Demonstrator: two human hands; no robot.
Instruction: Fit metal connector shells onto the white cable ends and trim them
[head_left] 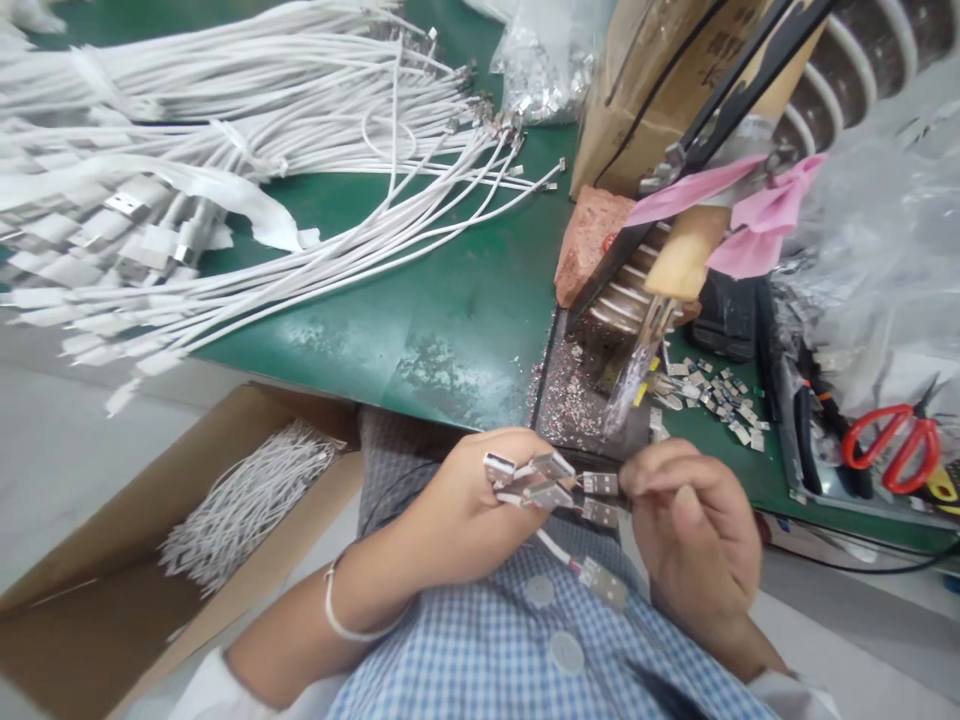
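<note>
My left hand (480, 505) is closed around a small bunch of white USB cables over my lap. Their metal USB connectors (551, 466) fan out past my thumb and fingers, and one connector (602, 583) hangs lower on its white lead. Just beyond the tip of another connector (598, 484) is my right hand (694, 540). Its fingers are loosely bent and its thumb stands apart from them. Whether a fingertip touches that connector I cannot tell. Nothing shows between the right thumb and fingers.
Bundles of white cables (300, 140) lie on the green table (450, 300). An open cardboard box (315, 520) with cables stands at lower left. A soldering iron with a wooden handle (686, 255), a brick (589, 240), loose connectors (720, 395) and red-handled scissors (892, 440) are on the right.
</note>
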